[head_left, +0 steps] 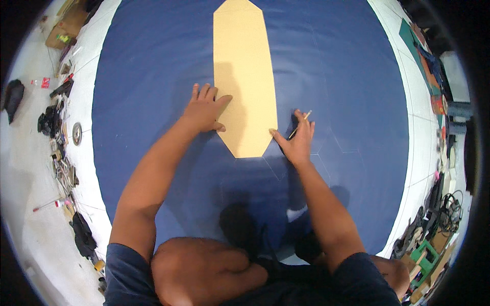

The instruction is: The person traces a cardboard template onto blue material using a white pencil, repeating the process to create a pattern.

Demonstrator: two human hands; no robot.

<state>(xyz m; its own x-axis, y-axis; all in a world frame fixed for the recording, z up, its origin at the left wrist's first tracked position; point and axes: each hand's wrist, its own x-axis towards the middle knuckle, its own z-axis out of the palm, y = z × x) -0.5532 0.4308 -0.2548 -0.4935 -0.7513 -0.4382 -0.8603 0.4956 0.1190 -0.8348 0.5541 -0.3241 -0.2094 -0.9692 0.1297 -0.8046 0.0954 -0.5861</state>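
Note:
A long yellow board-like template [245, 66] with angled ends lies flat on a large dark blue sheet [153, 71]. My left hand [206, 109] is spread over its left edge, thumb resting on the yellow surface. At the template's lower right edge, the thumb of my right hand [298, 136] touches the border. A thin pale stick like a pencil [308, 115] is held between the fingers of that hand. Faint light lines [349, 152] are drawn on the blue sheet to the right of the template and below it.
White floor tiles [390, 30] border the sheet. Along the left lie a roll of tape [77, 133], dark cloth pieces [49, 121] and assorted tools. On the right are a green object [424, 261], coiled black cable [450, 211] and other clutter. My knee [199, 270] rests at the near edge.

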